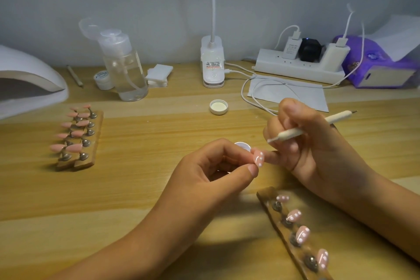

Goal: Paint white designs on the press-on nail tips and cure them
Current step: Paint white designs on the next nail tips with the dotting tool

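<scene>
Left grip [211, 170] pinches a pink nail tip [258, 158] at bench [159, 132] centre, long axis roughly 12 to 6. Right grip [302, 143], curled round the dotting pen [295, 131], is nearer, with the pen point just off the tip at 1 o'clock. The pot [242, 145] behind is mostly hidden. The holder strip [264, 195] at 5 o'clock carries four painted tips.

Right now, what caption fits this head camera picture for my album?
Left hand pinches a pink nail tip with white dots while right hand holds a dotting pen.
</scene>
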The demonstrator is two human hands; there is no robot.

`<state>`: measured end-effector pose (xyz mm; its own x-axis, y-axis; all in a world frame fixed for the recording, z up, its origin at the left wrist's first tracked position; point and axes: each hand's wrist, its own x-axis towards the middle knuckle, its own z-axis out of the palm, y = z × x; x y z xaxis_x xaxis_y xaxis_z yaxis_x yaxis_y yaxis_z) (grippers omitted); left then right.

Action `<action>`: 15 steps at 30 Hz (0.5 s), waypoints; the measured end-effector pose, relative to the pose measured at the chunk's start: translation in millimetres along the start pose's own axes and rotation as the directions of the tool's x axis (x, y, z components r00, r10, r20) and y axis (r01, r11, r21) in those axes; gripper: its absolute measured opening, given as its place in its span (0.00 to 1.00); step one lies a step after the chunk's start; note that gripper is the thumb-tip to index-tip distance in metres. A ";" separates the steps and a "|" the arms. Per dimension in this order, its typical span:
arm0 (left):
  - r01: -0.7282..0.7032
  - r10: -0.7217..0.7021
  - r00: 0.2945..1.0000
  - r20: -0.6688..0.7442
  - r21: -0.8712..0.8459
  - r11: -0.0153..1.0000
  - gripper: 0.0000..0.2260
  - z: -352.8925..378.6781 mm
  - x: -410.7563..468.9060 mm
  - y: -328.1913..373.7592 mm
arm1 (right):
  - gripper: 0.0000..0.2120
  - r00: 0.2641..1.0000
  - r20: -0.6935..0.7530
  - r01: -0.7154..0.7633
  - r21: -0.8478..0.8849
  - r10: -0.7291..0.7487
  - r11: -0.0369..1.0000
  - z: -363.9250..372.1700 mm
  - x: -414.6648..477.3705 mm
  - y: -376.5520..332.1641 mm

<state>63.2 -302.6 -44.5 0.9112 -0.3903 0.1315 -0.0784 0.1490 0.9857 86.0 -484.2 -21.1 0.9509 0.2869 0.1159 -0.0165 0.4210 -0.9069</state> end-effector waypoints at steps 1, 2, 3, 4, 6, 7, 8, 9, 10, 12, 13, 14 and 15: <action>0.006 -0.006 1.000 -0.004 0.008 1.000 0.01 -0.5 0.1 -1.0 | 0.13 1.000 -0.006 0.002 0.015 -0.001 1.000 -1.9 0.7 0.5; 0.011 -0.011 1.000 -0.007 0.018 1.000 0.01 -0.9 0.2 -1.8 | 0.14 1.000 -0.026 0.009 0.027 -0.008 1.000 -3.6 2.3 1.5; 0.013 -0.012 1.000 -0.009 0.025 1.000 0.02 -1.1 0.0 -2.4 | 0.14 0.998 -0.066 0.024 0.029 -0.022 0.999 -6.8 3.9 3.2; 0.009 -0.008 1.000 -0.012 0.028 1.000 0.02 -0.8 0.0 -2.8 | 0.13 0.993 -0.098 0.062 -0.029 -0.064 0.998 -10.0 5.0 4.7; -0.002 0.002 1.000 -0.030 0.016 1.000 0.04 0.4 -0.6 -2.8 | 0.07 0.969 -0.092 0.171 -0.418 -0.229 0.892 -18.6 6.0 3.3; -0.006 0.006 0.999 -0.045 0.005 1.000 0.05 0.7 -0.9 -2.6 | 0.03 0.940 0.013 0.248 -0.711 -0.340 0.659 -26.3 5.3 1.4; -0.012 0.011 0.998 -0.057 -0.005 1.000 0.05 0.5 -1.1 -2.2 | 0.05 0.907 0.174 0.302 -0.904 -0.384 0.303 -34.5 5.8 0.6; -0.018 0.018 0.998 -0.065 -0.010 1.000 0.05 0.2 -1.1 -1.7 | 0.09 0.876 0.332 0.346 -0.938 -0.350 -0.024 -41.7 6.8 0.4; -0.025 0.024 0.997 -0.067 -0.015 1.000 0.04 -0.2 -1.1 -1.4 | 0.12 0.861 0.420 0.372 -0.905 -0.287 -0.206 -45.3 7.7 0.5; -0.031 0.029 0.998 -0.062 -0.025 0.999 0.03 -1.2 -0.6 -1.0 | 0.14 0.872 0.437 0.369 -0.883 -0.222 -0.289 -43.4 8.8 0.8; -0.034 0.032 0.998 -0.061 -0.027 0.999 0.04 -1.6 -0.7 -0.7 | 0.14 0.875 0.433 0.365 -0.884 -0.216 -0.292 -40.9 9.1 0.6; -0.038 0.036 0.998 -0.060 -0.025 0.999 0.05 -1.4 -0.6 -0.4 | 0.13 0.883 0.424 0.361 -0.888 -0.204 -0.284 -38.6 9.5 0.6; -0.043 0.042 0.997 -0.059 -0.021 0.999 0.06 -1.3 -0.8 0.1 | 0.13 0.889 0.418 0.360 -0.890 -0.185 -0.280 -37.6 10.0 0.5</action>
<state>63.1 -301.1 -44.6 0.9295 -0.3293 0.1662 -0.1093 0.1844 0.9768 107.1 -513.5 -35.6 0.7197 0.5371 0.4399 0.6219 -0.7805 -0.0644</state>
